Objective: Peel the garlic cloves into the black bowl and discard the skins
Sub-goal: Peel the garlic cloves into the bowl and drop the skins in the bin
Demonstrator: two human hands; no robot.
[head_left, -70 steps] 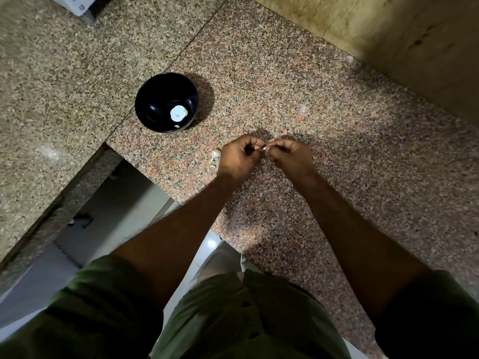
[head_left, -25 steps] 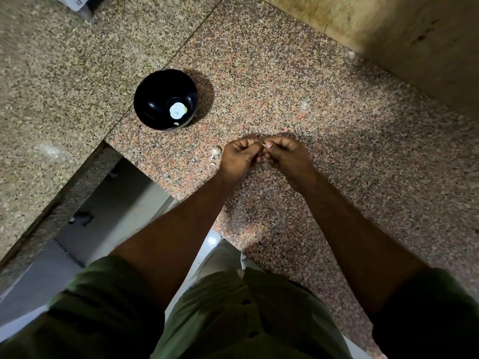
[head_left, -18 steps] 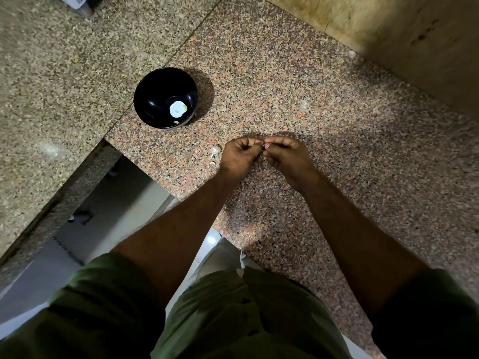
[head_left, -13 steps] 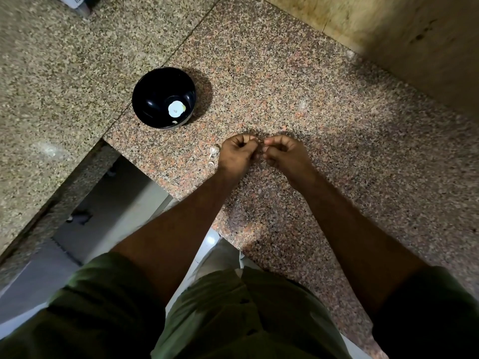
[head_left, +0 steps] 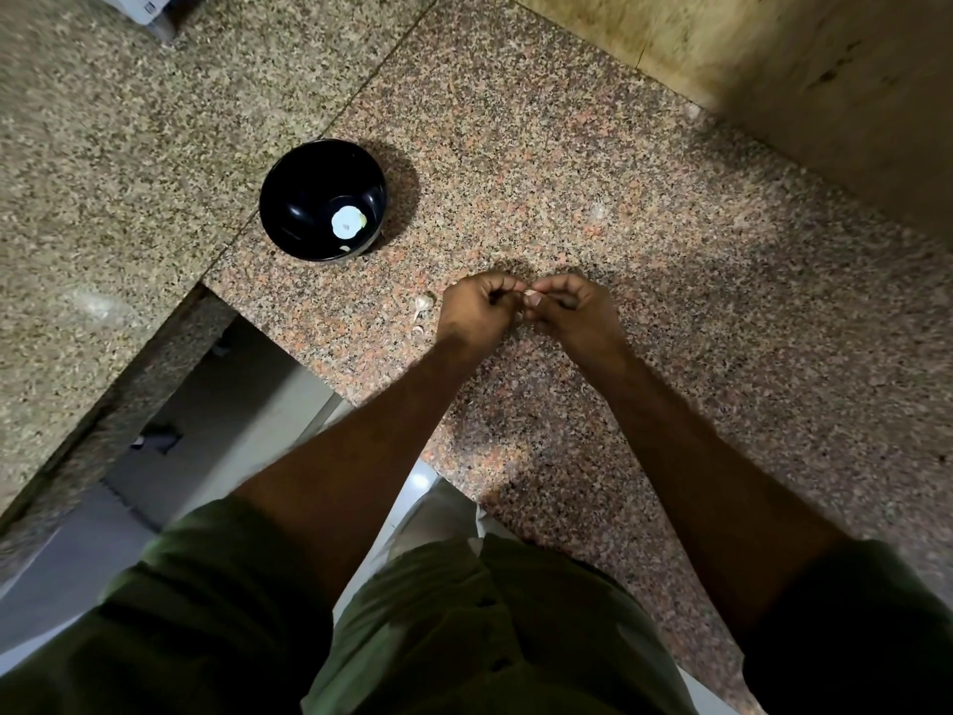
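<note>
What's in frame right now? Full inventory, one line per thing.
black bowl: 1, glossy black, on the counter ahead and left of the hands
peeled garlic: pale pieces in the bowl's bottom, exact count unclear
garlic pieces on counter: a few, whitish, just left of the left hand; cloves or skins, cannot tell
garlic clove: 1, pale, mostly hidden, pinched between both hands
granite counter: 1, pink-brown speckled, under everything
wall: tan, stained, upper right
white object: 1, cut off at the top left edge
left hand: fingers curled, pinching the clove
right hand: fingers curled, pinching the clove
green clothing: bottom of frame
</note>
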